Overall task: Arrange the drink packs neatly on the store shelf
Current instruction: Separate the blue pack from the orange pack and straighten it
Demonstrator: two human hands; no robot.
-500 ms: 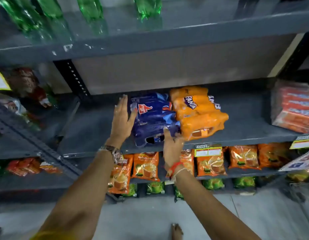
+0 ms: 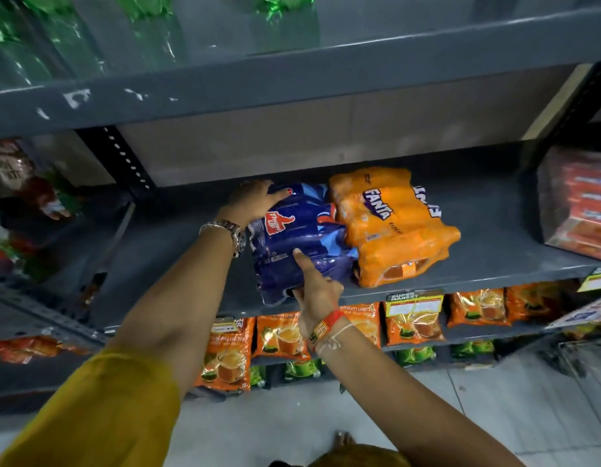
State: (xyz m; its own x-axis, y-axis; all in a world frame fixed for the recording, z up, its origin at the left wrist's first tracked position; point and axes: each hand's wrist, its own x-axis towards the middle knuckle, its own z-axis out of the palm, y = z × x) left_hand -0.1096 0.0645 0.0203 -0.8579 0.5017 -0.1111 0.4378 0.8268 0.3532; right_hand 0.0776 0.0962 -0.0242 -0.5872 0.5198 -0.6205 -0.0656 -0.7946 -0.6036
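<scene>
A blue shrink-wrapped drink pack (image 2: 302, 237) lies on the grey middle shelf (image 2: 487, 230), pressed against an orange Fanta pack (image 2: 393, 227) on its right. My left hand (image 2: 251, 200) wraps over the blue pack's far left corner, thumb on top. At the pack's near end, my right hand (image 2: 317, 288) grips the front edge with the thumb up on the wrapper. The blue pack's near end juts a little past the shelf's front lip.
A red-and-orange carton pack (image 2: 578, 203) stands at the shelf's right end. Green bottles (image 2: 147, 25) sit on the shelf above. Orange tea pouches (image 2: 225, 352) hang on the rows below. A dark upright post (image 2: 120, 160) stands left of the packs.
My left hand slid from the blue pack's left side up onto its far corner. The view has moved closer to the shelf; the packs stay side by side.
</scene>
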